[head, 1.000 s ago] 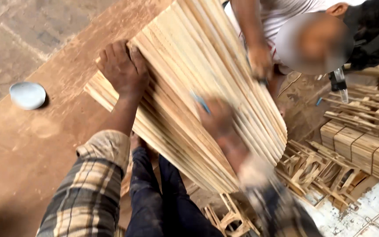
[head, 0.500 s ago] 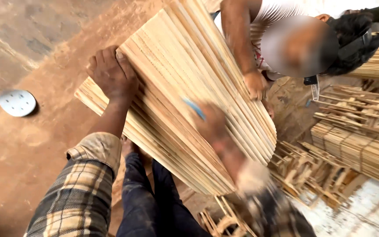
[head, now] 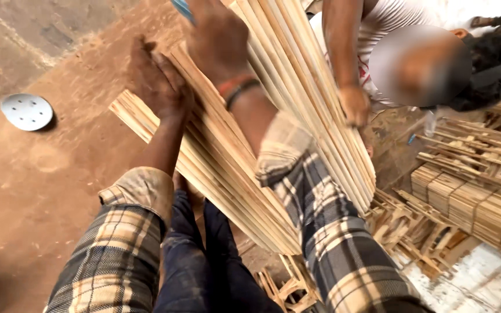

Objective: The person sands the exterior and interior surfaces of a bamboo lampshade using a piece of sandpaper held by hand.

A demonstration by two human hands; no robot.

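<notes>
Your left hand (head: 158, 84) presses flat on the edge of the stack of thin wooden slats (head: 297, 110), your right hand (head: 218, 40) rests on top gripping something blue, a co-worker's hand (head: 355, 104) steadies the far side, white disc (head: 27, 111) on the floor.

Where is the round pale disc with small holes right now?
In the head view the round pale perforated disc lies flat on the reddish-brown floor at far left, apart from the left hand pressing the bundle of light wooden slats.
</notes>
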